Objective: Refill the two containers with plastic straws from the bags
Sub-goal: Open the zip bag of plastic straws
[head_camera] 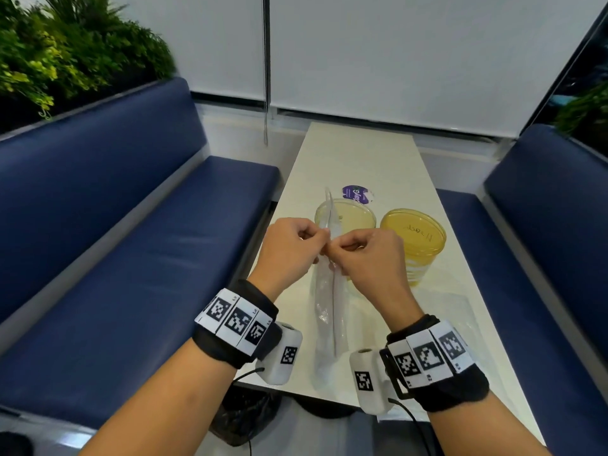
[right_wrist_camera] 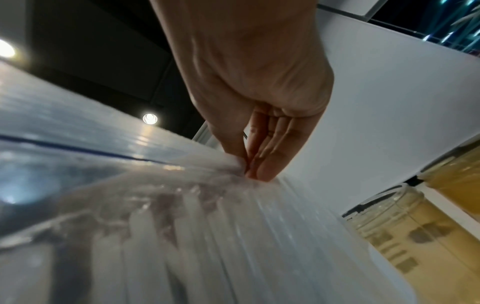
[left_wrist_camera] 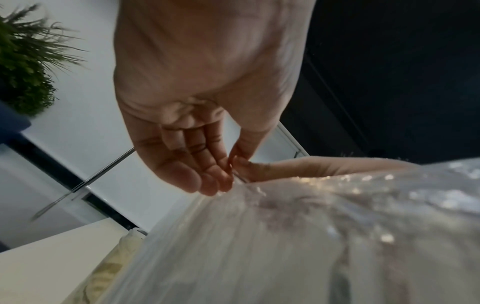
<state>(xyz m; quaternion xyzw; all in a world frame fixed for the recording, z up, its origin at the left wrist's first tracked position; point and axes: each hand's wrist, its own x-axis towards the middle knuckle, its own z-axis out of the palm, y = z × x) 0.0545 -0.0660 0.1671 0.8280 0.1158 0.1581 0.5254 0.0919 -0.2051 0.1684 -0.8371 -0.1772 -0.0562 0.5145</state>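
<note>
A long clear bag of white plastic straws [head_camera: 330, 311] hangs above the near end of the white table [head_camera: 362, 159]. My left hand [head_camera: 296, 245] and right hand [head_camera: 358, 255] pinch the bag close together, each on one side, knuckles nearly touching. The left wrist view shows fingertips [left_wrist_camera: 221, 181] pinching the crinkled bag [left_wrist_camera: 311, 236]. In the right wrist view my thumb and fingers [right_wrist_camera: 259, 164] nip the bag [right_wrist_camera: 182, 226] over the straws. Two yellowish translucent containers stand just behind the hands: the left container [head_camera: 352, 215] and the right container [head_camera: 414, 241], both open-topped.
A purple round sticker [head_camera: 357, 194] lies on the table behind the containers. Another clear bag [head_camera: 454, 311] lies flat at the right near corner. Blue padded benches [head_camera: 131, 258] flank the table on both sides. Plants [head_camera: 65, 54] sit behind the left bench.
</note>
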